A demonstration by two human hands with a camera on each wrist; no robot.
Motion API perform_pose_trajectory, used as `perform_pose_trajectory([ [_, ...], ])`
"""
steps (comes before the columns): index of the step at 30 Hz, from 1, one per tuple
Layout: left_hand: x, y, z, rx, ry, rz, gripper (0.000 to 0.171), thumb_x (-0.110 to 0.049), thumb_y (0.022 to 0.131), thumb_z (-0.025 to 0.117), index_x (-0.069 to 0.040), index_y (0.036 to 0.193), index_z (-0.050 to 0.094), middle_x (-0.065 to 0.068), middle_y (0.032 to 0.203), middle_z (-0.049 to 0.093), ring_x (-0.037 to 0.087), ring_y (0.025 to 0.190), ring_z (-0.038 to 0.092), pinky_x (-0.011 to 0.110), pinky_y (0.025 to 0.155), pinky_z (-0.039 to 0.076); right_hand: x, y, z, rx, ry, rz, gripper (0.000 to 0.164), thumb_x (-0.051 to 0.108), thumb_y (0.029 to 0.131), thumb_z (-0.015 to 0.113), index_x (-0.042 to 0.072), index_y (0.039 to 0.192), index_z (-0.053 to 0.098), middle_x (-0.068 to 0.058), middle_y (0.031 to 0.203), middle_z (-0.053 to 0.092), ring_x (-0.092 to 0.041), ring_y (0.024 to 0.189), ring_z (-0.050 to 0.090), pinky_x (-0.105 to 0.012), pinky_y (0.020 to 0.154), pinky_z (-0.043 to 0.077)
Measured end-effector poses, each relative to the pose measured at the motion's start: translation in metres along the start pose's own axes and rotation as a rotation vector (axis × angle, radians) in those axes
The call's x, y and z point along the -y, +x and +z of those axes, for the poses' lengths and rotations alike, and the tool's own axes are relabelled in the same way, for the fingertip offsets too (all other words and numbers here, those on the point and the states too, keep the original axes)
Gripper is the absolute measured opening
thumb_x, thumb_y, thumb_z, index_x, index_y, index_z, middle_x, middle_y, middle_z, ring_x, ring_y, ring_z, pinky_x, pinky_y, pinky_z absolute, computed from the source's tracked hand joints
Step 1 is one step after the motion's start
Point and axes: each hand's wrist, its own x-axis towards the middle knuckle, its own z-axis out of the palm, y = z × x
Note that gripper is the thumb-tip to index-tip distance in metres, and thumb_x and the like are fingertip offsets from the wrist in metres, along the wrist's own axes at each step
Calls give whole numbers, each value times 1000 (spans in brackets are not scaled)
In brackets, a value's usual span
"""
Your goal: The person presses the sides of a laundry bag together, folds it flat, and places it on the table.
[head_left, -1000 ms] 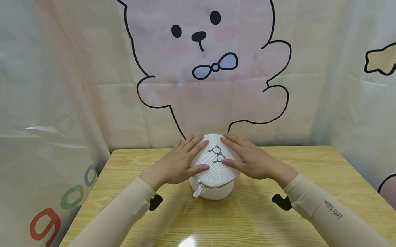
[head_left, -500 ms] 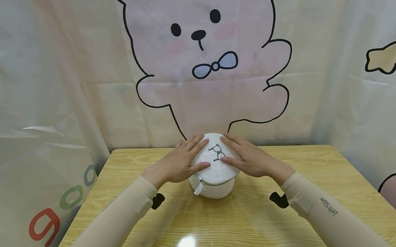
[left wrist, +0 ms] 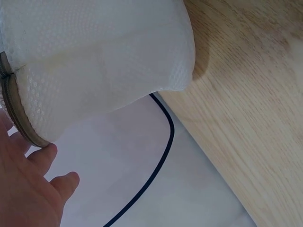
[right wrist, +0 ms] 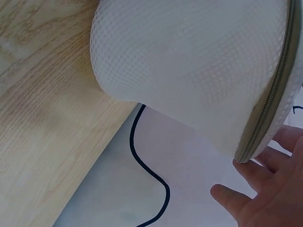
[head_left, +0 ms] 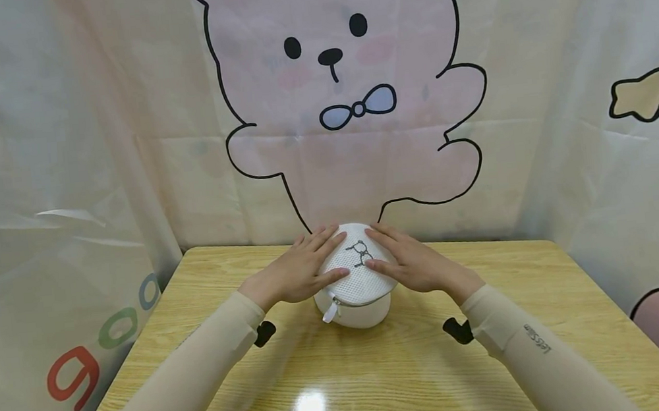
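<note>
A white mesh laundry bag [head_left: 362,288], rounded and upright, stands at the back middle of the table. Its domed top carries a small dark line drawing, and a white zipper pull [head_left: 330,311] hangs at its front left. My left hand [head_left: 294,274] rests on the left of the top with straight, spread fingers. From the other side my right hand [head_left: 421,261] lies on the top the same way. In the left wrist view, fingertips [left wrist: 45,153] touch the bag near its zipper [left wrist: 16,111]. The right wrist view shows the zipper [right wrist: 270,94] running along the rim, shut.
The wooden table [head_left: 334,377] reaches back to a curtain [head_left: 337,165] printed with a pink bear. More printed curtain [head_left: 57,225] hangs along the left side, and another sheet [head_left: 633,203] on the right. A black wrist mount shows below each forearm.
Both hands stay on top of the bag with almost no movement. The right forearm has shifted slightly inward and the view has tilted a little.
</note>
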Motion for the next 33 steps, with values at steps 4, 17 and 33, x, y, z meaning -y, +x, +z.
perform_pose_trajectory([
  [4,1,0,2,13,-6,-12,79,-65,107,35,-23,169,11,2,177,1,29,163,5,62,129,17,-2,2,3,6,12,5,77,53,106,53,12,166,26,-18,172,22,-44,156,26,-66,122,30],
  [17,6,6,15,38,-5,-29,78,-64,107,33,-22,169,9,3,177,1,31,163,6,58,131,13,-10,6,12,23,37,23,76,52,106,53,11,165,27,-16,173,19,-44,157,25,-65,122,30],
  [33,6,12,26,46,-10,-49,79,-63,107,33,-19,169,11,6,176,6,30,163,8,59,130,16,-22,9,23,22,65,26,77,50,107,52,5,164,27,-20,172,19,-46,156,25,-66,122,29],
])
